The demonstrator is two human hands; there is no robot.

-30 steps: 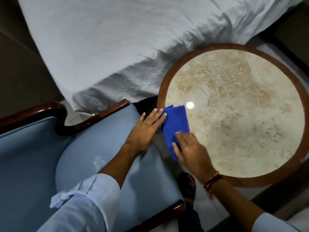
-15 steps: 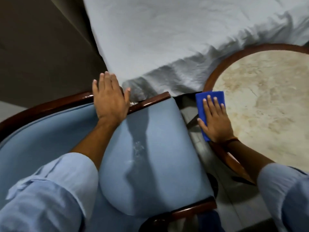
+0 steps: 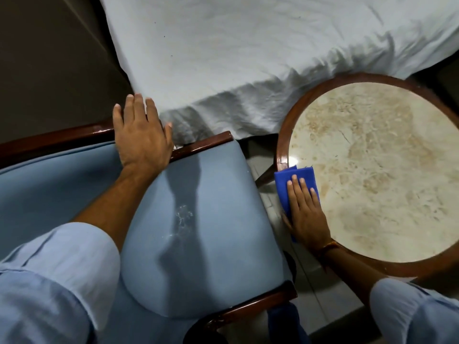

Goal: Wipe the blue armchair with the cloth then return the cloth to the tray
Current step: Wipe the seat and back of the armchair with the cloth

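Observation:
The blue armchair [image 3: 211,244] with a dark wooden frame fills the lower left; faint white marks [image 3: 182,219] show on its seat. My left hand [image 3: 141,140] lies flat on the far wooden armrest, fingers spread, holding nothing. The blue cloth [image 3: 285,180], folded, sits on the left edge of the round marble-topped table [image 3: 283,140] and hangs over its wooden rim. My right hand [image 3: 306,212] presses palm down on the cloth, thumb at the overhanging edge. No separate tray is in view.
A bed with a rumpled white sheet [image 3: 223,58] runs across the top, close behind the armchair and table. A narrow strip of tiled floor [image 3: 270,209] separates the chair from the table. A dark wall or panel [image 3: 49,58] stands at the upper left.
My left hand left the cloth and moved left onto the armchair's far armrest. My right hand has stayed on the cloth at the table's edge.

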